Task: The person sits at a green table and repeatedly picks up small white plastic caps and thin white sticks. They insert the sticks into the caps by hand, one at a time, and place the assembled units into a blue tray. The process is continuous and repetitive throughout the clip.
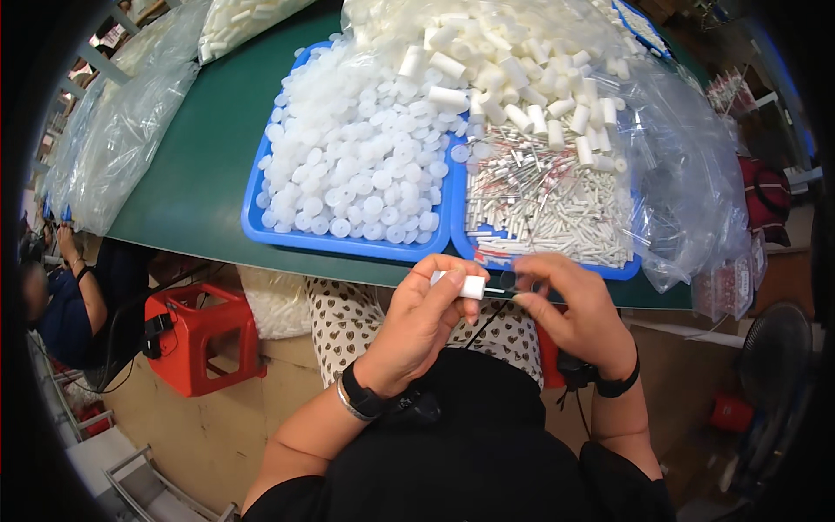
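My left hand [419,315] is closed round a short white cylinder [470,287], held level over my lap just past the table's near edge. My right hand [570,306] is close by on the right, its thumb and fingertips pinched together. A thin pale rod [497,291] runs between the cylinder's end and the right fingertips; I cannot tell whether it enters the cylinder. The right fingers are partly blurred. Beyond my hands lie small white tubes with thin wires [544,213], larger cream cylinders [513,78] and translucent white discs [348,165].
Two blue trays [348,250] stand side by side on the green table [187,174]. Clear plastic bags [687,174] lie at the right and far left. A red stool [200,339] stands at lower left, near another person's arm [74,278]. A black fan [777,348] is at right.
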`<state>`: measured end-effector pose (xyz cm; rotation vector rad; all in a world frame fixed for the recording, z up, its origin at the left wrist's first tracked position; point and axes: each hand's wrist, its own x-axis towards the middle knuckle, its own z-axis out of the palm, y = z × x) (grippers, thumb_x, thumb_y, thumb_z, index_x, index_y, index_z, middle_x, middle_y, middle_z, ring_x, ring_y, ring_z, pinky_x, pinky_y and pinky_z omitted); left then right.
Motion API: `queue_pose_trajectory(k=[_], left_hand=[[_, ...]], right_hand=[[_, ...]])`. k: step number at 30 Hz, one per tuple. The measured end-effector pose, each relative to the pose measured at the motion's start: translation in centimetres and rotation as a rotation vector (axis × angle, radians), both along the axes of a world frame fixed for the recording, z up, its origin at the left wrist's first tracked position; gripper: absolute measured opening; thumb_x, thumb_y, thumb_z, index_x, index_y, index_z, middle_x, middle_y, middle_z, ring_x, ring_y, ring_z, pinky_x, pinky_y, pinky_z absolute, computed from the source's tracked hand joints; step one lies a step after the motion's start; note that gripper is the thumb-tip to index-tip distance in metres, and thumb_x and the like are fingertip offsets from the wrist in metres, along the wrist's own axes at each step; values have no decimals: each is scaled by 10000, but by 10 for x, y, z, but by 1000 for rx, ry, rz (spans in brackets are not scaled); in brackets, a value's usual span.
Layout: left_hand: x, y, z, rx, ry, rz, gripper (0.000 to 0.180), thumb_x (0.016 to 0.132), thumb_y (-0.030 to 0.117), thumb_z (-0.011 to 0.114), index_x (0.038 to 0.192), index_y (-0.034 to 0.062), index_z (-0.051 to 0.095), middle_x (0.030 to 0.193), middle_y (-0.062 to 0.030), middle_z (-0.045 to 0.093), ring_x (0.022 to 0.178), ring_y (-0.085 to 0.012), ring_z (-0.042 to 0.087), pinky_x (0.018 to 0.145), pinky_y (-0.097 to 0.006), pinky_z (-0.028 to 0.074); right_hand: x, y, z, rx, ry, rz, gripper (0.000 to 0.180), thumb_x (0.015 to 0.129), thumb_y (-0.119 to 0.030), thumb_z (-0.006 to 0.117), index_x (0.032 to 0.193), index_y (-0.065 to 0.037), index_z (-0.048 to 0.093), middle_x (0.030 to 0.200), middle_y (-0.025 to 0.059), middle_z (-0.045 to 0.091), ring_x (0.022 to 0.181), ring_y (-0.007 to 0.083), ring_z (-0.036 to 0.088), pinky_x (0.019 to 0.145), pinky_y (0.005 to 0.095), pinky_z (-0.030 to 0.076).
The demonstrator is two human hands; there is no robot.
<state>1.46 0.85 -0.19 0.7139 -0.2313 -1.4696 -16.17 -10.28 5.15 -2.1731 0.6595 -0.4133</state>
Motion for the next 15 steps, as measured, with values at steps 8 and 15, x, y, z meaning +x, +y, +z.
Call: queue_pose_trajectory(k=[8,15], left_hand=[[-8,5,-8,-41,-180,47,136,1029,157,488,1081,34,511,1109,-92,532,806,-96,538,781,-276,471],[-13,8,-14,-79,-486,150,150,1018,115,508,1141,29,506,1162,-80,505,874,-82,540,816,-258,473]], right_hand=[[15,11,-13,-207,-44,77,294,818,-16,697,1096,11,606,913,147,637,777,312,638,685,369,520],[13,29,-31,320,-102,-116,246,908,-33,646,1139,27,585,901,125,625,745,200,634,664,297,503]])
